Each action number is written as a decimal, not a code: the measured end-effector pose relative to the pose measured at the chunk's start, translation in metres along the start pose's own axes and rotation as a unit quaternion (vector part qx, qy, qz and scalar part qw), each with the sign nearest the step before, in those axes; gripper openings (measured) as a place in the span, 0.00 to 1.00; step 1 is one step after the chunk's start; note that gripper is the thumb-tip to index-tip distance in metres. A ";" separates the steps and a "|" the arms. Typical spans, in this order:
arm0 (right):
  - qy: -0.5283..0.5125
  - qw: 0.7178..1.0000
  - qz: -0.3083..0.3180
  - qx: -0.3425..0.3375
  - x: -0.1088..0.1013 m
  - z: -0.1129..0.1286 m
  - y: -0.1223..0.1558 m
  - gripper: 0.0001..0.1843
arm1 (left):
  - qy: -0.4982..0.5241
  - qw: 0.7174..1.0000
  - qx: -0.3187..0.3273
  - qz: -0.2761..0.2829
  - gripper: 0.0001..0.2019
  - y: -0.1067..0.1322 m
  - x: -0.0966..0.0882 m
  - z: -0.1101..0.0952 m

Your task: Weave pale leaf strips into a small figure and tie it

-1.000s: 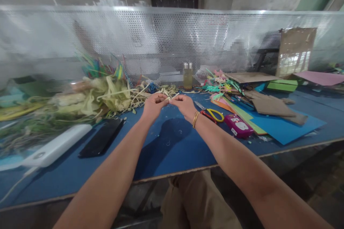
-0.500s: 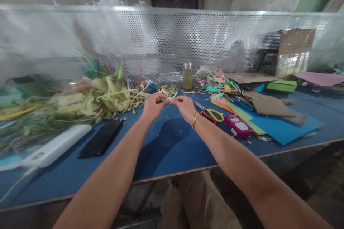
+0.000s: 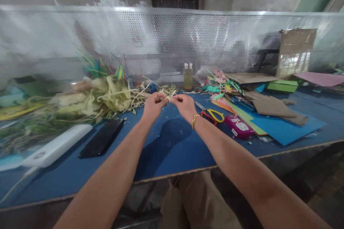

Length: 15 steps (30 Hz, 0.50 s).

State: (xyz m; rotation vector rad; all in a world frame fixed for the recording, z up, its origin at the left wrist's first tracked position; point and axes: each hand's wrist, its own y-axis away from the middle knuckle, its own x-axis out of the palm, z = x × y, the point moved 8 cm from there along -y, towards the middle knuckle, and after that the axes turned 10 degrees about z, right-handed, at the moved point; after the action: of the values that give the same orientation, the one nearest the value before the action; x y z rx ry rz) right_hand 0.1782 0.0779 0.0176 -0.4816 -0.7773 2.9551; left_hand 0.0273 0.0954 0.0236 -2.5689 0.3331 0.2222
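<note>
Over the middle of the blue table [image 3: 172,157], a small pale strip [image 3: 169,98], like dried husk or straw, is pinched between my two hands. My left hand [image 3: 154,105] closes its thumb and fingers on one end. From the other side my right hand [image 3: 184,105], with a gold bracelet at the wrist, pinches it too. The fingertips nearly meet and hide most of the strip. Beyond them lies a heap of pale dried strips and husks [image 3: 115,94]. Just right of my right hand are scissors [image 3: 215,115] with yellow and red handles.
At left are a black phone [image 3: 102,139], a white power strip [image 3: 57,145] and green stalks. A bottle [image 3: 188,77] stands against the perforated metal screen [image 3: 172,35]. A purple box [image 3: 238,126], coloured paper [image 3: 292,127] and cardboard [image 3: 276,107] lie at right.
The hands stay in nearly the same place, both still pinching. The pale strip between the fingertips has shifted slightly.
</note>
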 end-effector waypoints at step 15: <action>-0.124 0.985 0.014 0.119 0.003 -0.015 0.003 0.09 | -0.006 0.999 0.010 0.034 0.08 0.000 0.006 -0.003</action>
State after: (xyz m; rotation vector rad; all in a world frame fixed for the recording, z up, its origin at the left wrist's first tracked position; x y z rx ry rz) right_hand 0.1798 0.0834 0.0027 -0.1127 -0.4239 3.1161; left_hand 0.0334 0.0923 0.0250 -2.5388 0.4157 0.2587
